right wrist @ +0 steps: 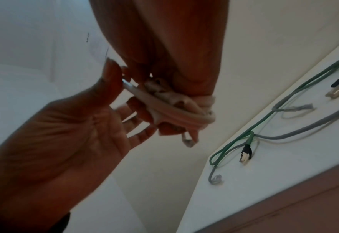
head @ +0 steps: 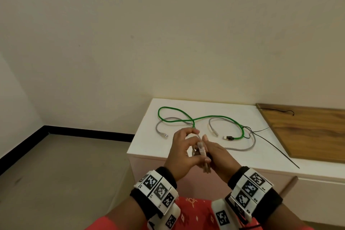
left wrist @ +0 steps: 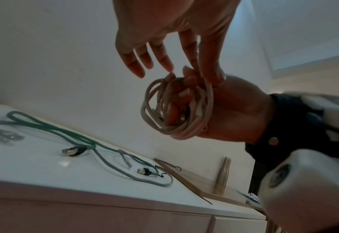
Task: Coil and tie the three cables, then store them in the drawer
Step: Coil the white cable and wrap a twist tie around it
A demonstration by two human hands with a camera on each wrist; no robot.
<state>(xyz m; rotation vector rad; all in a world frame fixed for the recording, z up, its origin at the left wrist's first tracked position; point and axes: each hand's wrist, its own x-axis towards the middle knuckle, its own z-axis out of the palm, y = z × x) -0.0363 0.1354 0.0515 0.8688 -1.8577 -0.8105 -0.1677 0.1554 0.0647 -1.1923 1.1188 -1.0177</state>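
The cream cable (left wrist: 176, 108), coiled and held in the right hand (head: 218, 157) while left fingers (head: 186, 136) pinch its end, may spring loose if either hold relaxes.

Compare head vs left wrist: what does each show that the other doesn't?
Head only: both marker wristbands, the red garment, the floor, the left hand from above.

Left wrist only: the beige cable as full open loops round the right hand; a metal cylinder on the wooden board.

Both: green cable, grey cable, white cabinet top.
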